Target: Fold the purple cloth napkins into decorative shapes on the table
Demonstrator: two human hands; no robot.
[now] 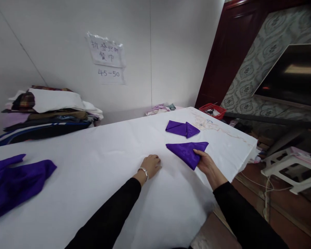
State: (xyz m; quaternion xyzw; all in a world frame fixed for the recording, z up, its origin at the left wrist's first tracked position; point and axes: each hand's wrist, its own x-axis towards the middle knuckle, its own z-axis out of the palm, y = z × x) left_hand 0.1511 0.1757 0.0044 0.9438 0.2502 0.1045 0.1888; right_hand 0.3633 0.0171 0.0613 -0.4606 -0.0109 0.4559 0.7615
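Observation:
My right hand (pixel 206 164) pinches a folded purple napkin (pixel 188 151) near its right corner, thumb on top and the other fingers hidden beneath. The napkin has a triangular outline, its point towards me, and is held over the white tablecloth (pixel 106 166). To its left, my left hand (pixel 151 166), with a silver bracelet at the wrist, rests on the cloth. Its fingers are loosely bent and hold nothing. Just behind the held napkin lies another folded purple napkin (pixel 177 128) with a pointed right end. Loose, crumpled purple cloth (pixel 20 183) lies at the far left.
A pile of folded clothes (pixel 54 114) is at the back left by the wall. Light-coloured fabric (pixel 159 109) lies along the back edge. A red basket (pixel 212 111) stands beyond the far right corner. White plastic stools (pixel 295 167) and a trailing cable are right of the table.

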